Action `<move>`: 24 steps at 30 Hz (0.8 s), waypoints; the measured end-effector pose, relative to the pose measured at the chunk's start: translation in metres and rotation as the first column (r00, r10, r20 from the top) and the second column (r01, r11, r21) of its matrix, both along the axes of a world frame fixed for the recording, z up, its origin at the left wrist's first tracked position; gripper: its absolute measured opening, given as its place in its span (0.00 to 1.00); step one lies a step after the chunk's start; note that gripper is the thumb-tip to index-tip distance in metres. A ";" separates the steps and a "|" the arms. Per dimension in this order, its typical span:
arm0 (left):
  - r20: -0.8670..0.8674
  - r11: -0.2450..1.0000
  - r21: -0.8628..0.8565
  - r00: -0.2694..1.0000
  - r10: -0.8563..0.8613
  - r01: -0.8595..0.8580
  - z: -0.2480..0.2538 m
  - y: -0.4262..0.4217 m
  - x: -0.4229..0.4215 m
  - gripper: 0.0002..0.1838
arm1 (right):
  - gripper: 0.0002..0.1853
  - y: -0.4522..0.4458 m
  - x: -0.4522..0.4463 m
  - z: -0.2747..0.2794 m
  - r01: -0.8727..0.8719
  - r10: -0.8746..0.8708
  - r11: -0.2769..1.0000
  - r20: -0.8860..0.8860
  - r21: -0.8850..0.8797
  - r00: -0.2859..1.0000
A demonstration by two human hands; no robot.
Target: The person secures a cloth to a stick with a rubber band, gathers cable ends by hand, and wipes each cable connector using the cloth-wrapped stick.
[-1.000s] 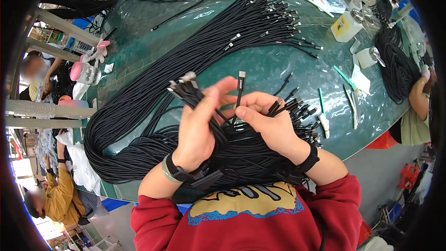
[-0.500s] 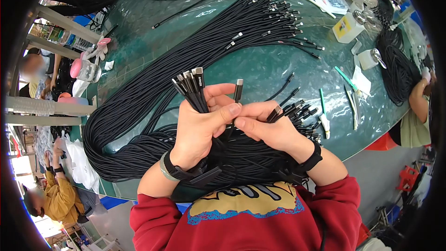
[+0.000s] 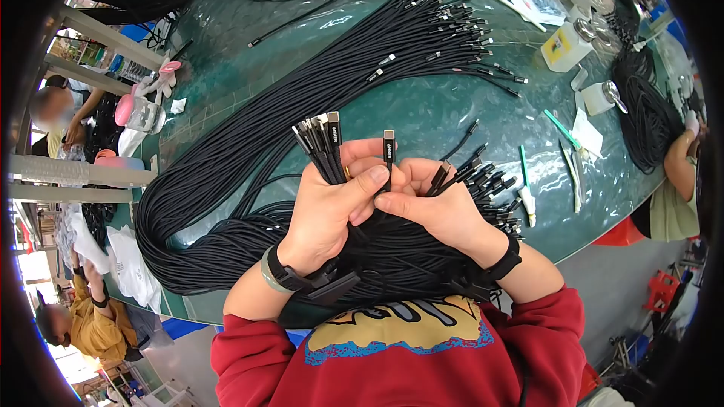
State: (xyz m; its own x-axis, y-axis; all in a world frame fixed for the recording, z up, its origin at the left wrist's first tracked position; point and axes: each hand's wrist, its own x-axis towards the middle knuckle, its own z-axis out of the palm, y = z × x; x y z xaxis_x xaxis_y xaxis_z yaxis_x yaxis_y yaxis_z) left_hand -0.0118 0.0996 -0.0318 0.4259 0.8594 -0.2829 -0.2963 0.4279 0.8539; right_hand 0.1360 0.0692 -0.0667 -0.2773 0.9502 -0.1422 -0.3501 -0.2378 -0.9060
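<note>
Several black cables with metal-tipped connectors (image 3: 320, 136) stand up out of my left hand (image 3: 328, 200), whose fingers are wrapped round them. Its thumb and forefinger also pinch a single upright cable connector (image 3: 389, 148) with white lettering. My right hand (image 3: 434, 200) is closed beside it, thumb touching near that cable's lower part, with a few connectors (image 3: 442, 175) poking out between its fingers. Under both hands lies a thick bundle of black cables (image 3: 400, 252). It curves round at the left and joins a long spread (image 3: 302, 105) whose connector ends fan out at the upper right.
On the green table (image 3: 452, 124) at the right are a yellow-labelled bottle (image 3: 566, 45), a smaller bottle (image 3: 599, 96), brushes (image 3: 526, 188) and paper (image 3: 586, 132). A pink-lidded jar (image 3: 139, 114) stands at the left. Co-workers sit at both sides.
My left hand has turned and closed in beside my right hand, bringing its connectors upright. Its thumb and forefinger have taken hold of the single cable. The co-worker at lower left has moved their arms.
</note>
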 end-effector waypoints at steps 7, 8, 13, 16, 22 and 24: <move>-0.034 0.999 0.035 0.999 -0.035 0.036 -0.002 0.001 0.000 0.18 | 0.05 0.001 -0.001 0.003 0.014 -0.013 1.000 -0.021 0.016 1.000; 0.000 0.999 0.026 1.000 -0.023 0.023 -0.001 0.001 0.001 0.18 | 0.05 0.002 -0.002 0.004 0.028 -0.027 1.000 -0.074 0.015 0.997; 0.038 0.990 0.041 0.990 -0.133 0.131 -0.004 -0.002 0.005 0.23 | 0.04 0.001 -0.005 0.017 0.036 -0.036 0.999 -0.132 -0.001 0.991; 0.003 0.972 0.073 0.974 -0.225 0.224 -0.005 -0.004 0.007 0.24 | 0.04 0.001 -0.003 0.018 0.012 -0.013 1.000 -0.057 -0.014 0.998; -0.084 0.962 0.116 0.968 -0.238 0.247 -0.010 -0.005 0.005 0.25 | 0.03 0.000 0.000 0.009 0.024 -0.024 1.000 0.108 -0.005 0.994; -0.049 0.990 0.095 0.993 -0.104 0.108 -0.008 -0.001 0.006 0.24 | 0.03 0.000 -0.002 0.006 0.068 -0.068 0.998 0.098 0.006 0.993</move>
State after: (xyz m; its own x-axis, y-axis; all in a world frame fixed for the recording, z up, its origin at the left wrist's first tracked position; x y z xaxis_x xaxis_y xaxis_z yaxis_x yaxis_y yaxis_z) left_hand -0.0062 0.0984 -0.0399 0.5049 0.8345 -0.2207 -0.2154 0.3694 0.9040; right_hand 0.1338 0.0687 -0.0611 -0.1965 0.9669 -0.1629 -0.2744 -0.2138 -0.9375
